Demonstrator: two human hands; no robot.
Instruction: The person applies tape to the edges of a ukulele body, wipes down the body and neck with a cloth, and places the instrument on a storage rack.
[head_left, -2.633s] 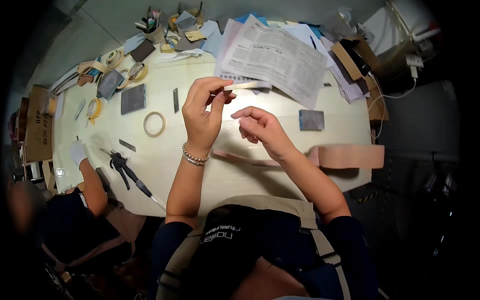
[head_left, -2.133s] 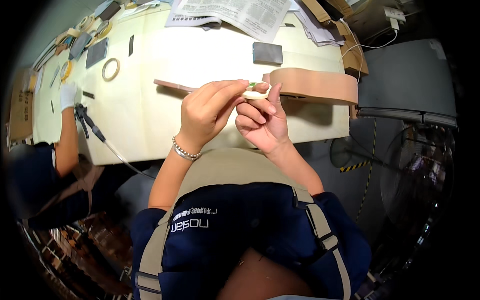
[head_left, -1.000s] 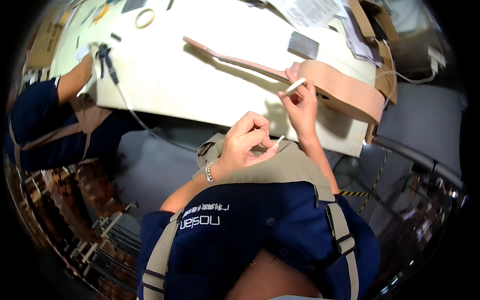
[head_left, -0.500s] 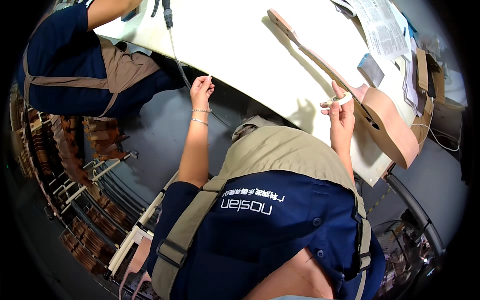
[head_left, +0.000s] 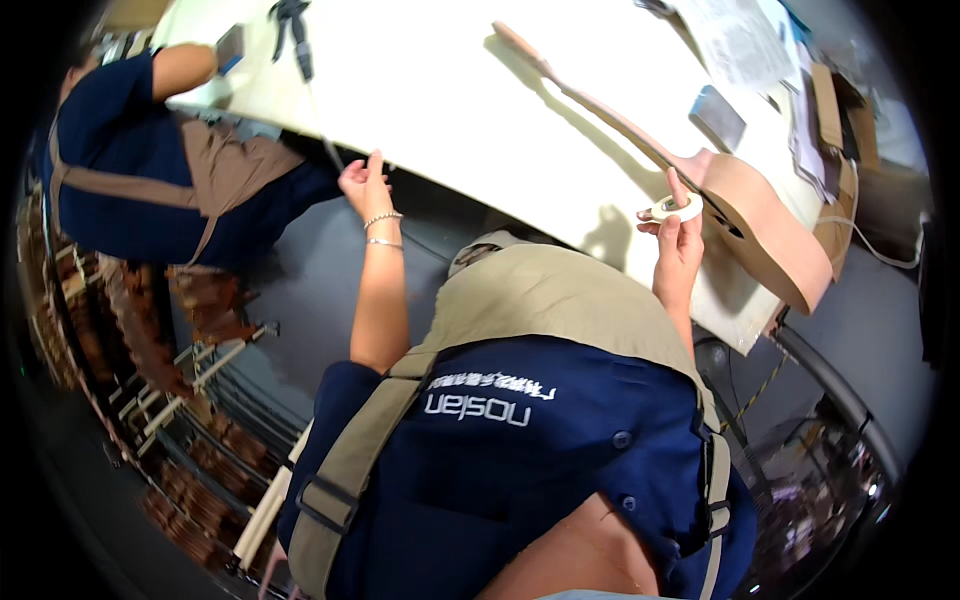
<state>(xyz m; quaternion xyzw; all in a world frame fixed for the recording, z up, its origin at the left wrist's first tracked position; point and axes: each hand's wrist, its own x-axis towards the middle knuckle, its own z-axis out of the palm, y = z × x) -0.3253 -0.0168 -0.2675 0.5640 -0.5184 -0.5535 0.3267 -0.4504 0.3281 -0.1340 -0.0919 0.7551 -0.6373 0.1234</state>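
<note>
My left hand (head_left: 366, 188) is raised by the near edge of the white table (head_left: 420, 110). Its thumb sticks up apart from the loosely bent fingers, and nothing shows between them, though the hand is a little blurred. A narrow roll of pale tape (head_left: 686, 210) is in my right hand (head_left: 678, 245), with one finger poking up through its ring and the others curled against it. Just right of that hand, an unfinished wooden guitar-like instrument (head_left: 770, 220) lies on its side. Its long neck points to the far left.
A co-worker in a dark shirt (head_left: 110, 130) leans at the table's left, near a black air gun (head_left: 292, 40) with a hose. Beyond the instrument are a grey block (head_left: 717, 118) and papers (head_left: 735, 50). Racks of brown wooden parts (head_left: 130, 320) stand lower left.
My left hand has moved left and turned over; the small white bit at its fingertips no longer shows. The right hand keeps the tape roll. The co-worker's arm has drawn back.
</note>
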